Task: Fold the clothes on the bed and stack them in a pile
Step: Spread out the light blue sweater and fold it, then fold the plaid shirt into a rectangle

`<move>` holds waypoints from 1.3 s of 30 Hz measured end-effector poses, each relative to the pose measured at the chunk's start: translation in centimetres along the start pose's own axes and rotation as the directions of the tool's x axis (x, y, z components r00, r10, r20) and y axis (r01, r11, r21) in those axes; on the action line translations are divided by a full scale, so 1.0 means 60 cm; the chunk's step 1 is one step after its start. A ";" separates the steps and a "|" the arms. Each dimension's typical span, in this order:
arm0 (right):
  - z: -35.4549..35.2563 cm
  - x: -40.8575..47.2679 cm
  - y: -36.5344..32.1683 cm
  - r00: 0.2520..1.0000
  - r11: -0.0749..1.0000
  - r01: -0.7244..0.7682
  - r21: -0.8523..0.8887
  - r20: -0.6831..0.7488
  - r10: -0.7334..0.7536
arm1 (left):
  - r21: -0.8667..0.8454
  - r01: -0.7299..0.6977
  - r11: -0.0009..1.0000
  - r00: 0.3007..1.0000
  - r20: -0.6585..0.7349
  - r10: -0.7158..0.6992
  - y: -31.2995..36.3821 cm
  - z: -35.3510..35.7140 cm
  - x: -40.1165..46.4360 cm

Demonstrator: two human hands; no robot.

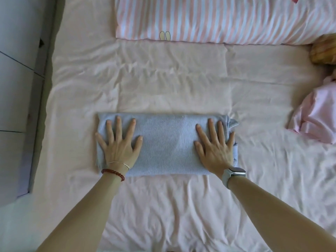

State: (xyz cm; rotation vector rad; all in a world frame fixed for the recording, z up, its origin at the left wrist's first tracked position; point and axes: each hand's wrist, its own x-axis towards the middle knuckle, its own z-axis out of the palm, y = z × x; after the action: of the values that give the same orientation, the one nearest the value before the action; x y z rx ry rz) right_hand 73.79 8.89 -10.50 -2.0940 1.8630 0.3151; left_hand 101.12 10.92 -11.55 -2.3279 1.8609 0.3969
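Where the frame begins on the left, a grey cabinet [16,84] with flat drawer fronts stands against the side of the bed [163,79], whose pale pink sheet is creased all over. Next comes the left hand [119,142], lying flat with its fingers straight and spread on the left end of a folded light blue knit garment [167,144]; it presses down on the cloth and grips nothing. A thin gold bangle [121,163] and a dark red bead bracelet [113,174] circle that wrist. The garment itself lies as a wide rectangle in the middle of the sheet, its long sides running left to right (a ribbed edge pokes out at its far right corner). On its right end rests the right hand [215,144], likewise flat, fingers straight and apart, palm down on the knit, holding nothing. A watch with a pale strap [234,174] sits on the right wrist. Beyond the garment, at the head of the bed, lies a pink and white striped pillow [218,19]. Farther right, a crumpled pink cloth [316,115] sits near the bed's right edge, well apart from the blue garment, and above it a tan, striped object [324,51] shows only partly at the frame's edge.
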 end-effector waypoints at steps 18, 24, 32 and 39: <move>-0.190 -0.120 0.283 0.950 0.867 -0.009 0.498 -0.266 0.163 | -0.232 -0.074 0.970 0.992 0.084 0.096 0.411 -0.119 -0.082; -0.249 -0.082 0.612 0.834 0.875 -0.227 0.428 -0.379 0.402 | -0.322 -0.220 0.921 0.951 0.140 0.276 0.759 -0.070 -0.120; -0.278 0.090 0.817 0.920 0.981 -0.145 0.127 -0.347 0.181 | -0.011 -0.163 0.987 0.898 0.412 0.153 0.887 0.070 -0.148; -0.277 0.077 0.796 0.877 0.958 -0.004 0.287 -0.460 0.141 | -0.499 -0.137 0.856 0.958 0.154 0.243 0.861 0.018 -0.125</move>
State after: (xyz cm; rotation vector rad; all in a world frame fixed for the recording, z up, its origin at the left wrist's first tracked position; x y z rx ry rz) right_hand 26.28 -6.35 -1.13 -2.0274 2.1017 -0.4731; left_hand 49.26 6.44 -7.43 -2.2495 2.0734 1.2183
